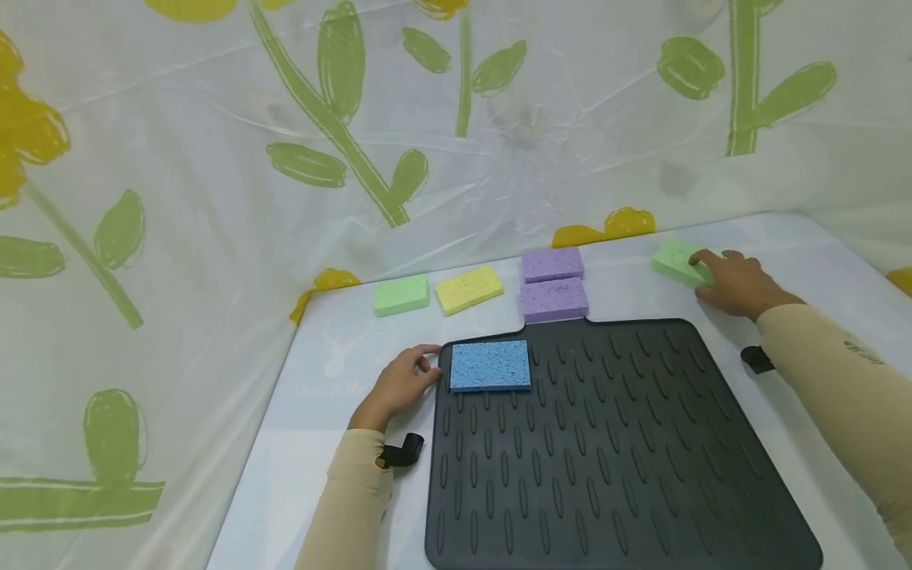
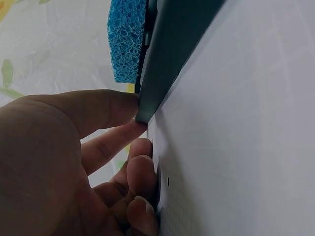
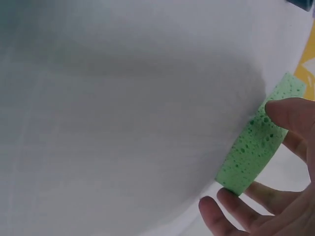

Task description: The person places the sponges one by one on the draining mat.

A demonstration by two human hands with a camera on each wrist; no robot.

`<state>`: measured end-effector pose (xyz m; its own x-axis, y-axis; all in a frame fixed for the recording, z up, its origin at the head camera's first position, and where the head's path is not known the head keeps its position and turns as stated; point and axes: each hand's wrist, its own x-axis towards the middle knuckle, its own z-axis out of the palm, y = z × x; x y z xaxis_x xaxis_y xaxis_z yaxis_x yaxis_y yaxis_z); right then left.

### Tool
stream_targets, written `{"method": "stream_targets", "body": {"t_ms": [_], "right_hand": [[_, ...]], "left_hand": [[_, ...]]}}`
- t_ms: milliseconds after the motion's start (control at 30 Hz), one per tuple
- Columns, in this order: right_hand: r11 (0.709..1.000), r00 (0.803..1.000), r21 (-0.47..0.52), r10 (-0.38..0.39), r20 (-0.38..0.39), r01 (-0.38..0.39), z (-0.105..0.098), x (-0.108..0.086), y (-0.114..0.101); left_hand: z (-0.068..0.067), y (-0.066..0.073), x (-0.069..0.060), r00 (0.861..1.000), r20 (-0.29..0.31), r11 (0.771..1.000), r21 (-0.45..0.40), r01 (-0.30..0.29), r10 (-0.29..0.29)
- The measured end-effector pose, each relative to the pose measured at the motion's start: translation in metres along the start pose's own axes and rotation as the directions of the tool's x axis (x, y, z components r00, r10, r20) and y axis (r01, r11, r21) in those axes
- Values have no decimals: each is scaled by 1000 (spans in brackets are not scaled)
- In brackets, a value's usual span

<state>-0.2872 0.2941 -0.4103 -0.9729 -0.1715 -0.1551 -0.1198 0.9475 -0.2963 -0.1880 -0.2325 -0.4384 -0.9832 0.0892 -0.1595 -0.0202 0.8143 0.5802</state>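
My right hand (image 1: pixel 741 283) grips a light green sponge (image 1: pixel 677 263) at the table's far right. In the right wrist view the thumb lies on one face of that green sponge (image 3: pixel 253 140), with fingers behind and below it. My left hand (image 1: pixel 400 384) is at the far left corner of a black ridged mat (image 1: pixel 598 459). In the left wrist view its thumb and forefinger pinch the corner of the mat (image 2: pixel 165 59), while the other fingers curl near the tabletop. A blue sponge (image 1: pixel 490 366) lies flat on the mat, close to that corner.
Behind the mat lie another green sponge (image 1: pixel 402 295), a yellow sponge (image 1: pixel 469 290) and two purple sponges, one nearer (image 1: pixel 554 299) and one farther (image 1: pixel 552 264). A flower-print sheet (image 1: pixel 214 158) hangs behind the white table (image 1: pixel 313 404).
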Motion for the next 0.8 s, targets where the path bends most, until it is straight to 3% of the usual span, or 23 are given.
{"method": "stream_targets", "body": {"t_ms": [233,500,800], "right_hand": [[999,1000,-41,9,-9,-10,1,-2,-1],[1000,999,-9,2,-35,-2,2,-12,-11],[998,994,-28,-53,-98,51,0,-24,-19]], "left_hand": [[1,-2,1,1000,8,1000,1,7,-7],[2,-3,2,1000,2,1000,25,18,-18],[0,-1,1,999,7,999,31,32,-32]]}}
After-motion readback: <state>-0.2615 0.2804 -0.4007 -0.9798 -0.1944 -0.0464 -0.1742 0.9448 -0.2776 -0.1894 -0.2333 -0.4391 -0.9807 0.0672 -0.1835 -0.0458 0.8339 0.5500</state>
